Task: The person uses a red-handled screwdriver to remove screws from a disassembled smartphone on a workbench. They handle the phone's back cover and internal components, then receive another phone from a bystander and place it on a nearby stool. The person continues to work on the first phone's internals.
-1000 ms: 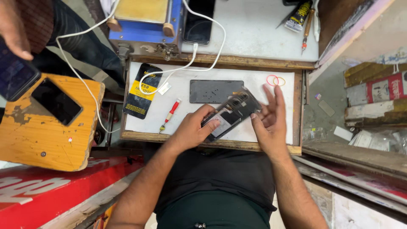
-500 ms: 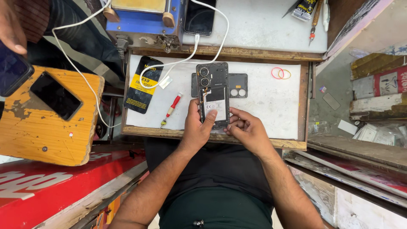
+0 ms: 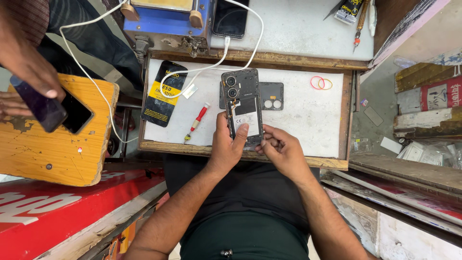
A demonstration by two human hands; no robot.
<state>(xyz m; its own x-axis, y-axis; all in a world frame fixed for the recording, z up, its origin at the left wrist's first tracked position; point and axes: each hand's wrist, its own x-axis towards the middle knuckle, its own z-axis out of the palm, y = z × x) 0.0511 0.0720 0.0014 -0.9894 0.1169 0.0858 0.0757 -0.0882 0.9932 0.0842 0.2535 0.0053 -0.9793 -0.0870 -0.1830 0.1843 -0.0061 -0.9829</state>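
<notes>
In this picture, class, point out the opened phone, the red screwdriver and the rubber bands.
phone (image 3: 243,103): head view, middle of its open back.
screwdriver (image 3: 198,117): head view, red handle.
rubber bands (image 3: 321,83): head view, where the two rings meet.

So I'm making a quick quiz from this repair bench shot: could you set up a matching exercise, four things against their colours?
Things:
1. screwdriver handle
2. cable running across the work mat
3. back cover lying behind the opened phone
4. machine at the top of the bench

Colours:
A. blue
B. red
C. dark grey
D. white

Pairs: 1-B, 2-D, 3-C, 4-A
</notes>
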